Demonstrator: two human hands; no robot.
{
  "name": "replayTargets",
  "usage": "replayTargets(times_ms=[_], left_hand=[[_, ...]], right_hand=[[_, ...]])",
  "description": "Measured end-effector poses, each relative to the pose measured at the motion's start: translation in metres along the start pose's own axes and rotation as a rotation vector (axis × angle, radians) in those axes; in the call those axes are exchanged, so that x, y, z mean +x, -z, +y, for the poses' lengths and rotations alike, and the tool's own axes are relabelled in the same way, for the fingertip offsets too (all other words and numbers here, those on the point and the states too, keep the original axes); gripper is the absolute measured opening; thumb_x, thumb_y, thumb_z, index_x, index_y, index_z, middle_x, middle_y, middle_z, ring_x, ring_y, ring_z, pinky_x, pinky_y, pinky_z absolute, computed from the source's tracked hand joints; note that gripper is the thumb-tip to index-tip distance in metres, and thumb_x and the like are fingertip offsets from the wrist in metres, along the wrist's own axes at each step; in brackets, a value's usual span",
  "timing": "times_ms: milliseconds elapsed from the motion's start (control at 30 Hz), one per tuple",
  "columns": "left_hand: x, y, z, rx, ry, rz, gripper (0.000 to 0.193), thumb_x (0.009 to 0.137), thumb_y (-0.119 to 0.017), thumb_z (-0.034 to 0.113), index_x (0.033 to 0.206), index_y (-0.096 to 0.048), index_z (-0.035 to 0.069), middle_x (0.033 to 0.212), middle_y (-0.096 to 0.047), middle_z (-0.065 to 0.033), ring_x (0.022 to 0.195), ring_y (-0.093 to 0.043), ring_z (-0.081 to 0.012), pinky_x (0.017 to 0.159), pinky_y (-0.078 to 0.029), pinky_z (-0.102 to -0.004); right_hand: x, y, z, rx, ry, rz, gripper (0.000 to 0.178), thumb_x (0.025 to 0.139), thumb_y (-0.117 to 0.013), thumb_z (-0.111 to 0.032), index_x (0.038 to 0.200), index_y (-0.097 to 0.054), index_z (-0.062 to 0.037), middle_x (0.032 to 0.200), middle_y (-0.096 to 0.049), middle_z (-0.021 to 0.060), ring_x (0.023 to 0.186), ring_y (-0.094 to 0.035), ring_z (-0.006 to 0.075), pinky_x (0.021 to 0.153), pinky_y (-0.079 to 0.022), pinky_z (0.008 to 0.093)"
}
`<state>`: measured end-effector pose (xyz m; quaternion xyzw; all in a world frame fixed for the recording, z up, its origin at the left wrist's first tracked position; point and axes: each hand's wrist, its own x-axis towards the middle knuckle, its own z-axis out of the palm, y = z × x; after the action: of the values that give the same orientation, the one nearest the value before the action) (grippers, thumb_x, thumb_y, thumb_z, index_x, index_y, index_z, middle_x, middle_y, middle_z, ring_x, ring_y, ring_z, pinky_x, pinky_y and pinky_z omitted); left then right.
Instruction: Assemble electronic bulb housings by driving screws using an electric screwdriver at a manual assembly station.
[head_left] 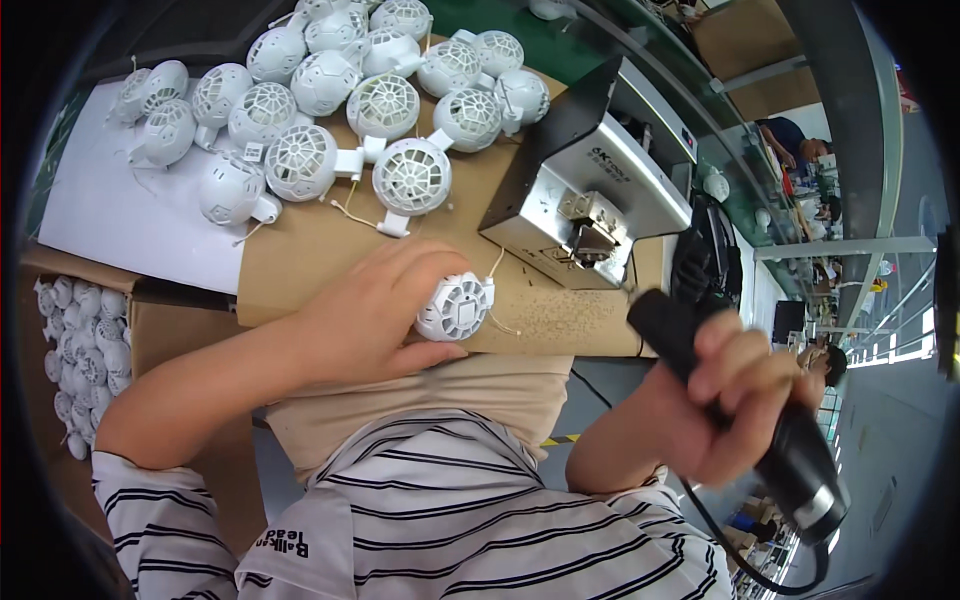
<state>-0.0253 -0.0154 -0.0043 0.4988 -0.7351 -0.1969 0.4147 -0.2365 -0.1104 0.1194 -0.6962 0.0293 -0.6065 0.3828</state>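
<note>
My left hand (385, 310) is wrapped round a small white round fan (455, 308) with a slotted grille, held at the near edge of the cardboard-covered table. A short thin cord hangs from the fan's side. To the right, raised off the table, my right hand (725, 400) grips a black corded electric screwdriver (800, 470). Its dark end points up and left, towards the table, and its cable loops down below. Between the hands and further back stands a silver and black screw feeder (590, 180).
Many similar white fans (385, 107) lie in a pile at the back left, on white sheet and cardboard (540, 320). Dark specks dot the cardboard near the feeder. A box of white fans (85, 350) sits low at left. Other people (790, 140) work at far right.
</note>
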Motion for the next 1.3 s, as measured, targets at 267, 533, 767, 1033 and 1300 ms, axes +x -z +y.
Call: replayTargets(times_ms=[267,533,767,1033,1300], left_hand=[[-0.002,-0.003,-0.002,0.006,0.038,0.004,0.062,0.079,-0.079,0.029,0.127,-0.048,0.004,0.119,-0.056,-0.0142,0.106,-0.055,-0.0306,0.095,-0.044,-0.041],[0.0,-0.002,0.001,0.084,-0.021,0.053,0.06,0.079,-0.077,0.026,0.127,-0.049,0.003,0.118,-0.056,-0.0141,0.103,-0.055,-0.0299,0.093,-0.043,-0.039],[-0.001,-0.003,-0.001,0.071,0.01,0.047,0.065,0.076,-0.079,0.024,0.129,-0.049,0.003,0.117,-0.057,-0.0152,0.103,-0.055,-0.0321,0.094,-0.044,-0.0406],[0.0,-0.006,-0.003,0.05,-0.017,0.069,0.063,0.076,-0.079,0.023,0.128,-0.049,0.003,0.116,-0.057,-0.0153,0.101,-0.055,-0.0321,0.091,-0.045,-0.041],[0.004,-0.004,-0.006,0.043,-0.046,0.069,0.061,0.076,-0.078,0.023,0.126,-0.051,0.003,0.113,-0.059,-0.0145,0.098,-0.056,-0.0319,0.088,-0.045,-0.0408]], right_hand=[[-0.003,-0.011,0.03,-0.211,0.016,0.125,0.03,0.09,-0.053,-0.003,0.119,-0.05,-0.0099,0.068,-0.051,0.0003,0.054,-0.052,0.0129,0.064,-0.048,0.0316],[-0.016,-0.011,0.007,0.22,-0.189,0.065,0.029,0.094,-0.046,-0.006,0.123,-0.05,-0.0086,0.066,-0.045,-0.0014,0.055,-0.046,0.0096,0.064,-0.043,0.0294],[-0.034,-0.027,0.004,0.321,-0.273,-0.022,0.029,0.097,-0.045,-0.009,0.126,-0.049,-0.0085,0.068,-0.046,-0.0017,0.055,-0.046,0.0088,0.064,-0.043,0.0296],[-0.038,-0.028,0.011,0.329,-0.299,-0.009,0.026,0.098,-0.045,-0.011,0.124,-0.049,-0.0089,0.069,-0.047,-0.0015,0.055,-0.046,0.0091,0.065,-0.043,0.0299],[-0.037,-0.024,0.019,0.348,-0.286,-0.073,0.022,0.096,-0.045,-0.009,0.118,-0.049,-0.0093,0.069,-0.048,-0.0008,0.055,-0.046,0.0103,0.066,-0.043,0.0304]])
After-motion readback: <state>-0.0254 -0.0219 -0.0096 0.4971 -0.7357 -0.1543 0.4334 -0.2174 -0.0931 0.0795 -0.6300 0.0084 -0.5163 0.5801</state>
